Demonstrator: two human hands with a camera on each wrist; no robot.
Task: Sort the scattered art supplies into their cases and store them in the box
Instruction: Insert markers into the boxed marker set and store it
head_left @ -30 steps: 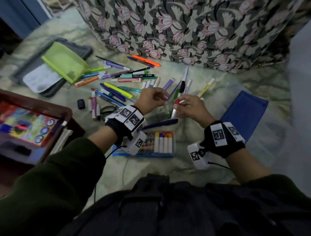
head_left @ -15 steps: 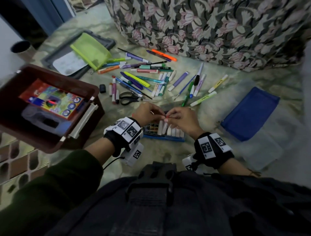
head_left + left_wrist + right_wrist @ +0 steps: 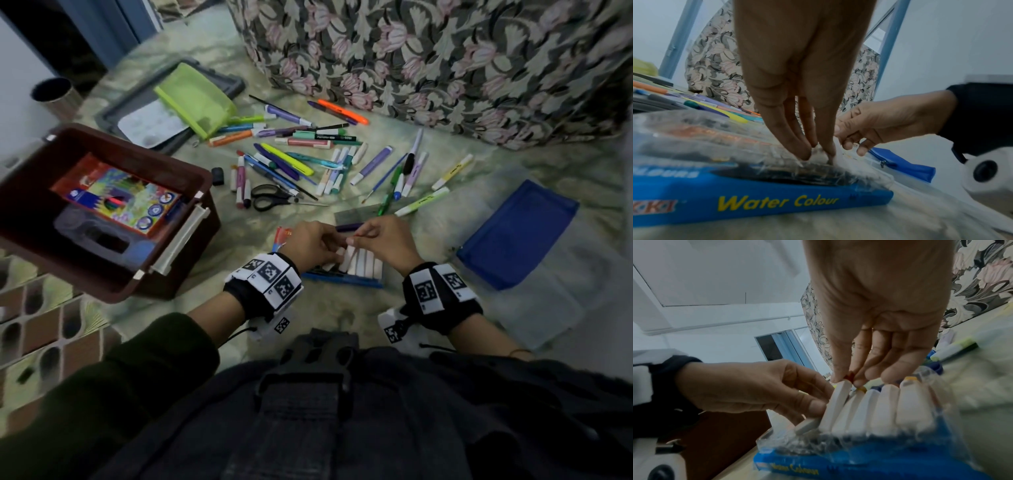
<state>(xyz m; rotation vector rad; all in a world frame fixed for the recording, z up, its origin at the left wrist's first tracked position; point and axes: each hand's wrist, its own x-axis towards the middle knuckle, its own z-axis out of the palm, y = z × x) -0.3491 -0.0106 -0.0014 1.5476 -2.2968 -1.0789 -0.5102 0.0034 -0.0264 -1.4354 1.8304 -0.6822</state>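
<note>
A blue water colour case (image 3: pixel 342 280) (image 3: pixel 777 203) (image 3: pixel 838 467) lies on the floor in front of me, with a row of white paint tubes (image 3: pixel 364 265) in it. My right hand (image 3: pixel 383 240) (image 3: pixel 847 380) pinches the red cap of one white tube (image 3: pixel 836 404), which stands tilted at the left end of the row. My left hand (image 3: pixel 313 241) (image 3: pixel 818 151) (image 3: pixel 756 389) holds the same tube lower down between thumb and fingertips. Another tube (image 3: pixel 807 425) lies flat under that hand. Loose pens and markers (image 3: pixel 308 161) are scattered beyond the case.
A brown box (image 3: pixel 205 178) stands open at the left with a coloured pencil pack inside. Scissors (image 3: pixel 270 198) lie among the pens. A green pouch (image 3: pixel 195 99) rests on a grey tray (image 3: pixel 219 77) at the back, and a blue pouch (image 3: pixel 517 236) (image 3: pixel 904 165) lies right. Floral fabric hangs behind.
Both hands have come down from above the scattered pens to the water colour case, the right one bringing the red-capped tube. My head view has swung left, showing the brown box.
</note>
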